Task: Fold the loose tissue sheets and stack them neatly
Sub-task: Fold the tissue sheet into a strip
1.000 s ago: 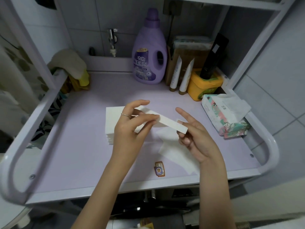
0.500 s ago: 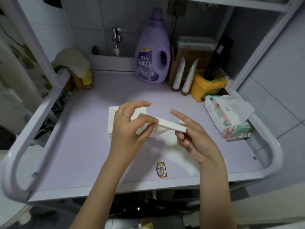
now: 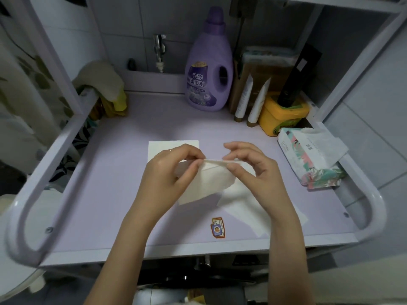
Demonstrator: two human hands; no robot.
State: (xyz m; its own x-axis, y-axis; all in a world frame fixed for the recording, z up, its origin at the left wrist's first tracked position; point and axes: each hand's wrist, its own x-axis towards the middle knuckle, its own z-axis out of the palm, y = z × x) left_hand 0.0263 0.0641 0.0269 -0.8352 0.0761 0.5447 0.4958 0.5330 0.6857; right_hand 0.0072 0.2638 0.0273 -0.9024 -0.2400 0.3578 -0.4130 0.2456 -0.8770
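Both of my hands hold one white tissue sheet [image 3: 203,183] above the lilac shelf top [image 3: 105,194]. My left hand [image 3: 169,172] pinches its upper edge on the left, and my right hand [image 3: 248,170] pinches the same edge on the right. The sheet hangs down folded from that edge. Behind my left hand lies a white stack of folded tissues [image 3: 164,147], partly hidden. More loose white tissue [image 3: 242,201] lies flat on the shelf under my right forearm.
An open tissue pack [image 3: 308,157] lies at the right edge. At the back stand a purple softener bottle [image 3: 209,69], two tubes [image 3: 248,102] and a yellow tub [image 3: 282,113]. White rails [image 3: 55,155] bound both sides. A small sticker [image 3: 218,227] is near the front edge.
My hands have come closer together and turned the folded tissue, so it now hangs down from its top edge instead of lying as a flat strip between them.
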